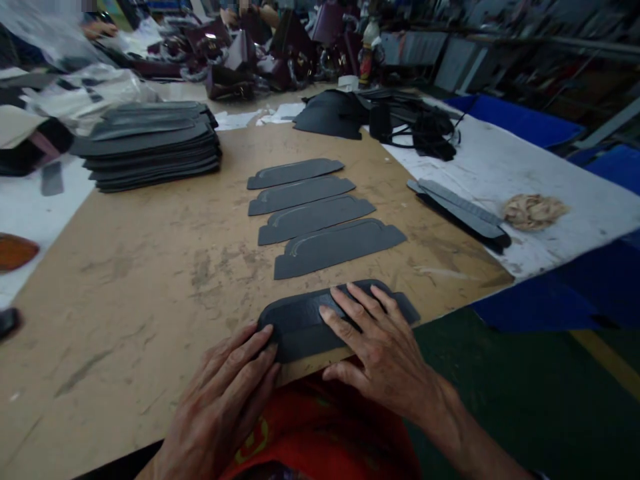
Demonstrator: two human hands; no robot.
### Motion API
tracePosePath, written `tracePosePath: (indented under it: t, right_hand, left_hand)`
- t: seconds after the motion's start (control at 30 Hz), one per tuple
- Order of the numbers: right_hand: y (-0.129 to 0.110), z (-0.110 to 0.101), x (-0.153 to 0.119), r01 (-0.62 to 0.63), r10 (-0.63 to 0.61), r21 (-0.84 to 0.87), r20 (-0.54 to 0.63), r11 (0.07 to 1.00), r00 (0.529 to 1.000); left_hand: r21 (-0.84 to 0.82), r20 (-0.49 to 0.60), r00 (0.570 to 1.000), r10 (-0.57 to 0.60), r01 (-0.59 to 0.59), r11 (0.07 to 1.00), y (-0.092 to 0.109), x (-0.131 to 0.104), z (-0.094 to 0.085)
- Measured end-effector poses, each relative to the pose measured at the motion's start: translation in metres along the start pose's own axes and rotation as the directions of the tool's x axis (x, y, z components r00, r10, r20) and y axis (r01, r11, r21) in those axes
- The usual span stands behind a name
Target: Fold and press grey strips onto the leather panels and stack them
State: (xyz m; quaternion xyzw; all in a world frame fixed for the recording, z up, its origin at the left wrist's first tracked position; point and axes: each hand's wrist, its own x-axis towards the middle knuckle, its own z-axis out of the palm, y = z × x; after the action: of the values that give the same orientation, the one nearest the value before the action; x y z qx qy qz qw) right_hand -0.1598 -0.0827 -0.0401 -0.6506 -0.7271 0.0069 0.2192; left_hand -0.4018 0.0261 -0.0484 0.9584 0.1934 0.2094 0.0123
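A dark grey leather-like panel (300, 333) with rounded upper corners lies flat at the table's near edge. A smoother dark strip shows along its middle. My right hand (385, 340) rests on the panel's right half, fingers stretched and spread. At the panel's left end, my left hand (225, 393) lies with its fingers extended, the tips touching the corner. Beyond my hands, several similar flat grey pieces (340, 247) are laid out in a column, each with a faint pale curved line near its upper left.
A tall stack of dark panels (155, 147) stands at the back left. Black pieces and straps (335, 113) lie at the back. To the right are long narrow strips (460, 210) and a crumpled tan wad (535, 211). Dark red bags (285, 50) crowd the far end.
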Motion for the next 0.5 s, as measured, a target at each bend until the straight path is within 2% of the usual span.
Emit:
tracePosePath:
  t: [0.07,0.13,0.2,0.3,0.37,0.5]
  right_hand:
    - [0.010,-0.006,-0.004,-0.075,0.089,0.102,-0.139,0.992,0.986]
    - [0.022,-0.013,-0.010,-0.245,0.275,0.142,-0.265,0.959,0.924]
    - [0.032,-0.019,-0.013,-0.406,0.421,0.115,-0.279,0.907,0.863]
    - [0.041,-0.027,-0.011,-0.489,0.494,0.068,-0.127,0.870,0.860]
    - [0.044,-0.032,-0.007,-0.528,0.533,0.098,-0.032,0.844,0.846]
    - [0.049,-0.043,0.000,-0.595,0.570,0.340,0.181,0.728,0.801]
  left_hand:
    - [0.000,0.001,1.000,0.017,-0.017,1.000,-0.003,-0.001,0.001]
    - [0.010,-0.013,0.999,0.039,-0.039,0.999,-0.003,0.000,0.001]
    - [0.024,-0.024,0.999,0.043,-0.043,0.999,-0.001,0.002,0.000]
    - [0.024,-0.042,0.998,0.044,-0.043,0.999,0.003,0.006,-0.003]
    - [0.017,-0.055,0.997,0.045,-0.044,0.999,0.005,0.007,-0.004]
    - [0.006,-0.112,0.992,0.051,-0.050,0.999,0.006,0.008,-0.003]
